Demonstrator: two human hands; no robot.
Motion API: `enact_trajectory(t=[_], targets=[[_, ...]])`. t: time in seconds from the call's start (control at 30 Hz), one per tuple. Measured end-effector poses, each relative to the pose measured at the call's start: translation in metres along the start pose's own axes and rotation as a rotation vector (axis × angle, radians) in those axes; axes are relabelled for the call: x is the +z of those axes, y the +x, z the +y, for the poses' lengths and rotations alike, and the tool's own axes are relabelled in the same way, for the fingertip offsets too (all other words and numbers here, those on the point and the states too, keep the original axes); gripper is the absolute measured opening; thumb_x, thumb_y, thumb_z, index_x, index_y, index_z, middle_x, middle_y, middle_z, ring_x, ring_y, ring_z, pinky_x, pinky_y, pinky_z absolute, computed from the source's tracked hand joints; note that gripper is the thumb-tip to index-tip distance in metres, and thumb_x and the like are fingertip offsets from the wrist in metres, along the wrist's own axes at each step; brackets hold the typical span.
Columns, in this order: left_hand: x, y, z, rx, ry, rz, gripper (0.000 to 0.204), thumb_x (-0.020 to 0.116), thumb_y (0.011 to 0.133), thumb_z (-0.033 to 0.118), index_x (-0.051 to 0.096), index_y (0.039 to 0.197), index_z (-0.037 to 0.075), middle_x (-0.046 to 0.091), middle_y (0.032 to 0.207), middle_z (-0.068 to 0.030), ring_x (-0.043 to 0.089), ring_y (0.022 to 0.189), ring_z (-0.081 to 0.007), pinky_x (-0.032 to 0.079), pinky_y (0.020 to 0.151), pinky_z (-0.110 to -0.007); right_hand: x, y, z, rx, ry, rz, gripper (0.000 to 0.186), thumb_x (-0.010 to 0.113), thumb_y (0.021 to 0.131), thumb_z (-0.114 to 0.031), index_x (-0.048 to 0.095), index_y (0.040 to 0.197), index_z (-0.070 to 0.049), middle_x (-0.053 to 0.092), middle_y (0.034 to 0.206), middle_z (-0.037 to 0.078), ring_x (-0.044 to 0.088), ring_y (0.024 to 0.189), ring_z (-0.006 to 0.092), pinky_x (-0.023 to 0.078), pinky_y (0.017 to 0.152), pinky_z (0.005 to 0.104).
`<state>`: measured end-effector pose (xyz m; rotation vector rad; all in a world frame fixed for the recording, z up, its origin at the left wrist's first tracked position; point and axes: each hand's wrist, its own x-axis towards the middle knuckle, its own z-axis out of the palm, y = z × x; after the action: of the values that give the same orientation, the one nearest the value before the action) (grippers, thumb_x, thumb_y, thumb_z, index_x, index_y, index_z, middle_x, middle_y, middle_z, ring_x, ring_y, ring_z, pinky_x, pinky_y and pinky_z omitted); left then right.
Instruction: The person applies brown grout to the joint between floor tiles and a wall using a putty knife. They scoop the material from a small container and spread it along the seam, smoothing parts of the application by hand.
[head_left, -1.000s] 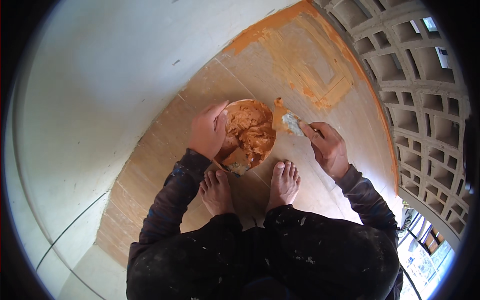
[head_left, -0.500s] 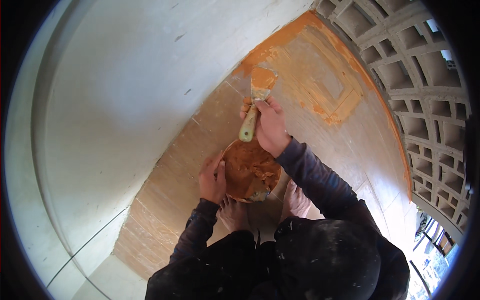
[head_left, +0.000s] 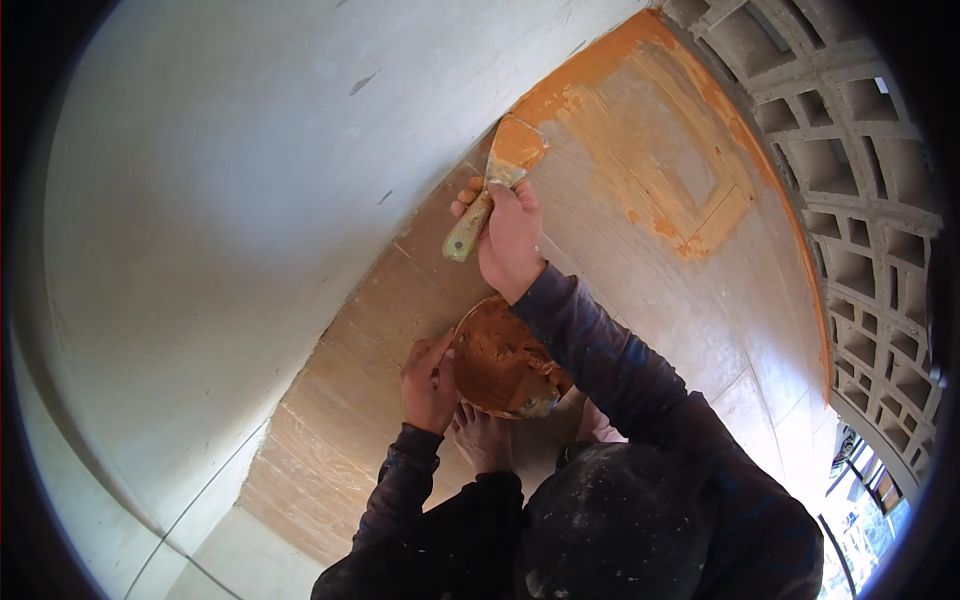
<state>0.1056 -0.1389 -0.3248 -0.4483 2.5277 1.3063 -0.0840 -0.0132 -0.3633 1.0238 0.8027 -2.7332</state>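
1. The right hand grips a putty knife, its orange-coated blade pressed on the wooden panel near the white wall.
2. The left hand clasps the rim of the bowl of orange paste, beside a bare foot.

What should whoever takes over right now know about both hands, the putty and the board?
Right hand: gripping the putty knife, its orange-loaded blade pressed on the wooden board near the wall-side edge.
Left hand: holding the rim of the bowl of orange putty, which sits on the board by the bare feet.
Done: orange filler around the far end and the recessed panel.
Left: the near stretch of board is bare wood.
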Motion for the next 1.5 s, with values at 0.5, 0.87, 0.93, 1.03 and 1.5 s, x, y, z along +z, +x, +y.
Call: enact_trajectory(t=[0.5,0.87,0.93,1.03,1.5], targets=[[-0.001,0.0,-0.001,0.024,0.003,0.005,0.027,0.057,0.097,0.008,0.071,0.121,0.004,0.067,0.104,-0.0145,0.068,0.087,-0.0246,0.054,0.07,-0.032,0.02,-0.021,0.006,-0.111,-0.031,0.056,0.009,0.039,0.1,-0.003,0.043,0.108,-0.006,0.055,0.091,0.01,0.059,0.071,0.0199,0.06,0.063,0.043],[-0.003,-0.004,-0.002,0.043,0.028,-0.012,0.027,0.057,0.097,0.008,0.07,0.12,0.003,0.067,0.104,-0.014,0.067,0.087,-0.0235,0.053,0.07,-0.031,0.034,0.0,0.025,0.017,0.052,0.054,0.008,0.04,0.097,-0.006,0.033,0.101,-0.004,0.05,0.092,0.013,0.055,0.067,0.0192,0.056,0.057,0.0404],[-0.001,-0.006,-0.005,0.017,-0.014,-0.002,0.026,0.058,0.097,0.007,0.07,0.119,0.002,0.067,0.104,-0.0145,0.068,0.089,-0.024,0.054,0.07,-0.031,0.034,-0.016,0.035,0.049,0.031,0.067,0.009,0.04,0.098,-0.006,0.032,0.102,-0.005,0.05,0.092,0.012,0.054,0.066,0.0188,0.056,0.057,0.0401],[-0.005,-0.009,-0.009,0.038,0.021,-0.002,0.026,0.058,0.097,0.007,0.07,0.119,0.002,0.068,0.104,-0.0146,0.069,0.092,-0.0249,0.054,0.074,-0.032,0.032,-0.036,0.04,-0.025,-0.06,0.054,0.009,0.039,0.099,-0.006,0.03,0.101,-0.006,0.049,0.091,0.011,0.054,0.064,0.018,0.055,0.057,0.039],[-0.004,-0.012,-0.008,0.027,0.052,-0.023,0.028,0.057,0.096,0.006,0.07,0.121,0.003,0.068,0.103,-0.015,0.067,0.088,-0.0249,0.052,0.076,-0.032,0.035,0.021,0.028,-0.166,-0.086,0.197,0.009,0.04,0.101,-0.012,0.031,0.099,-0.01,0.046,0.082,0.008,0.048,0.059,0.0169,0.049,0.047,0.0361]])
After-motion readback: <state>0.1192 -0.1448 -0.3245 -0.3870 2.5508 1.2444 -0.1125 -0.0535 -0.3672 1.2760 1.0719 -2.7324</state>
